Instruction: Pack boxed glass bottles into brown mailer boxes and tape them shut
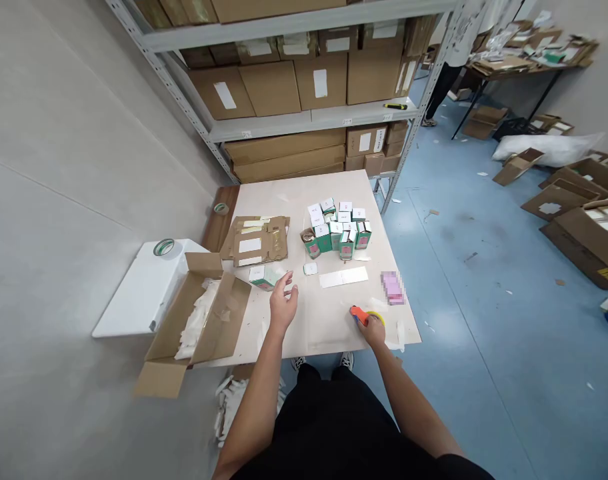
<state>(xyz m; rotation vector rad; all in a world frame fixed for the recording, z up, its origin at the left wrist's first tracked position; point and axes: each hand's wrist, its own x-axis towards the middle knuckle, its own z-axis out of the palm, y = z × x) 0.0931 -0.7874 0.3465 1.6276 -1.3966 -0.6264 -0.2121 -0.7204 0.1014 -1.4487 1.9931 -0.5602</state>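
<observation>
My right hand [375, 331] is closed round an orange tape dispenser [358, 313] with a yellow roll, low over the right front of the table [329, 333]. My left hand [283, 303] hovers at the left front, fingers apart, holding nothing. Just beyond its fingers is a green-and-white small box [265, 277]. A white label strip [343, 277] lies flat between the hands, with a small white card [310, 269] to its left. Farther back stands a cluster of several green-and-white boxes [336, 233]; one box [311, 244] at its left has an open top.
Flattened cardboard [261, 241] lies at the table's left. An open carton [237, 327] with white packing overlaps the left edge. A pixelated pink item [393, 287] sits by the right edge. Behind rises a metal shelf [284, 127] of cartons. A person [447, 73] stands beyond it.
</observation>
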